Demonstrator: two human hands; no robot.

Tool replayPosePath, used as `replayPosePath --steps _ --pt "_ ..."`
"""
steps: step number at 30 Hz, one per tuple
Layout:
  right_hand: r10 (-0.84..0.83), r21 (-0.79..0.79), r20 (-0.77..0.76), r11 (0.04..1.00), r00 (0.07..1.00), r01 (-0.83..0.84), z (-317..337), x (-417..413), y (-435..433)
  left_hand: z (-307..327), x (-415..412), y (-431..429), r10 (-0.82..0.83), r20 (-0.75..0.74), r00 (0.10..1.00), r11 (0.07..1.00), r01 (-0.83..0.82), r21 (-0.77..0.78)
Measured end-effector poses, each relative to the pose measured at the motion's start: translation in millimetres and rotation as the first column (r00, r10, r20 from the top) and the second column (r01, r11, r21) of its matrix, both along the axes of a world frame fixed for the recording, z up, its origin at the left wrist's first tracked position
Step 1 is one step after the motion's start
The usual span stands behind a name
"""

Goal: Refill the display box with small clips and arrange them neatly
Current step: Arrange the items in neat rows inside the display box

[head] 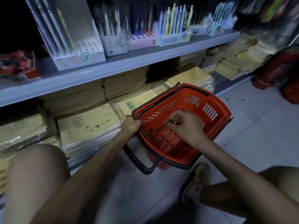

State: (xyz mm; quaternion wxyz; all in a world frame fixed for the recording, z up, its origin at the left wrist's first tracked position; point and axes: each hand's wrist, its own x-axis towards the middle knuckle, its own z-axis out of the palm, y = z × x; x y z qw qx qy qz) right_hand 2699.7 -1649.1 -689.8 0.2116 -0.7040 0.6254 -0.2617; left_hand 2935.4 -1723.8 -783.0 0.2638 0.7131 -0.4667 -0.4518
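Our left hand (131, 126) grips the slotted red plastic basket (210, 113). Inside, our right hand (186, 128) pinches a small dark clip (171, 121).

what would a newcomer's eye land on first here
The red slotted plastic shopping basket sits tilted at centre, above the pale floor. The left hand grips its near rim while the right hand pinches a small dark item inside it, too small to identify. Behind, pastel pens stand in white display boxes on the grey shelf, over stacks of yellowish notebooks.
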Motion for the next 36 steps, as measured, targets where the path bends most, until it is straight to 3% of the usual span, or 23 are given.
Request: replayPosePath --steps 3,6,9,16,22,28,32,36 --pt "-0.07 -0.006 0.108 0.997 0.992 0.071 11.6 0.9 -0.9 18.9 2.2 10.1 -0.036 0.0 0.999 0.999 0.036 -0.036" --pt "-0.064 -0.014 0.179 0.998 0.982 0.067 28.1 10.4 0.3 37.2 16.9 25.0 -0.019 0.096 0.995 0.991 0.031 -0.127" --pt "-0.024 -0.045 0.232 0.998 0.972 0.035 50.5 30.1 6.7 70.6 36.5 46.5 -0.023 0.226 0.974 0.959 0.086 -0.271" --pt "0.16 -0.098 0.396 0.986 0.904 -0.132 120.7 110.9 33.8 170.0 105.4 113.4 0.106 0.304 0.947 0.817 0.091 -0.57" --pt "0.359 -0.242 0.364 0.927 0.859 -0.285 190.0 175.8 60.8 218.8 168.2 158.8 0.284 0.346 0.894 0.738 0.027 -0.674" --pt "0.447 -0.373 0.36 0.873 0.819 -0.313 205.1 237.6 42.9 230.7 229.7 159.7 0.449 0.481 0.753 0.697 0.042 -0.716" --pt "0.492 -0.474 0.221 0.809 0.842 -0.349 187.1 302.2 1.1 216.4 276.0 151.9 0.572 0.438 0.694 0.651 -0.058 -0.757" --pt "0.498 -0.587 -0.004 0.701 0.867 -0.405 176.1 380.8 -51.3 197.6 314.4 144.4 0.569 0.474 0.673 0.717 -0.123 -0.686"
